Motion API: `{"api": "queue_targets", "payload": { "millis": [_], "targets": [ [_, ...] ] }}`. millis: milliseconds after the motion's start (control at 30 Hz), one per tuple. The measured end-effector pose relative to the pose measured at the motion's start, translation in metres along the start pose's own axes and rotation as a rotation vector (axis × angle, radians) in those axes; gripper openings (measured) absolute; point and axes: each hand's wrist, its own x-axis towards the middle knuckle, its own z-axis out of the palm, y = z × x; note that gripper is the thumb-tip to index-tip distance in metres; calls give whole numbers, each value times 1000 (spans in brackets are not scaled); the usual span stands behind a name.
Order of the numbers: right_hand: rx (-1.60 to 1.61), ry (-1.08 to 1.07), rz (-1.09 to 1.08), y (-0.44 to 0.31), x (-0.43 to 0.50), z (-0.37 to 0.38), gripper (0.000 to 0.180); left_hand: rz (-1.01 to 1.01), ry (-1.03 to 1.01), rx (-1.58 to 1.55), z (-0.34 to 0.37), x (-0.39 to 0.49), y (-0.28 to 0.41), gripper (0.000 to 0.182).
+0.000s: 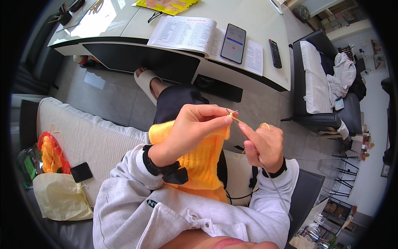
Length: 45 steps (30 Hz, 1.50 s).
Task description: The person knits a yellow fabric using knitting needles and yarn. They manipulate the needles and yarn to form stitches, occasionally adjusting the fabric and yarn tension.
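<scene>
Orange-yellow knitted fabric (202, 162) hangs from my left hand (199, 124) and lies over my lap. The left thumb and fingers pinch its top edge by the tip of a metal knitting needle. My right hand (264, 144) grips another needle part (242, 130), whose tip meets the left one at the stitches. Yellow yarn (265, 124) loops round a right finger and runs to the needle tips. A thin grey cable or needle cord (275, 188) trails below the right hand. Part of the fabric is hidden behind the left hand and wrist.
Ahead, a white table (130, 23) bears an open printed booklet (186, 34), a smartphone (233, 43) and a remote control (275, 53). On the sofa (102, 137) at left lie orange yarn (49, 155) in a red net bag, a black flat object (81, 172) and a cream cloth bag (60, 196).
</scene>
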Motion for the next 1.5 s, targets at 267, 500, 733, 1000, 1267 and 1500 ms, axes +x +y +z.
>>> {"api": "queue_targets", "payload": {
  "millis": [267, 500, 733, 1000, 1267, 1500],
  "targets": [
    [434, 40, 107, 1, -10, -4, 24, -129, -126, -125, -7, -4, 14, 23],
    [269, 19, 56, -4, -15, -7, 27, -84, -81, -33, -3, -4, 13, 19],
    [25, 42, 43, -12, -21, -2, 30, 212, 78, 160, 15, -8, -5, 15],
    [-48, 51, 168, -9, -20, -1, 33, 115, -39, 129, 13, -4, -10, 19],
    [82, 141, 263, -12, -17, 11, 31, -29, -81, 138, 9, -3, 2, 20],
    [140, 198, 236, -13, -11, 14, 25, 35, -93, 112, 10, -3, 2, 16]
  ]
}}
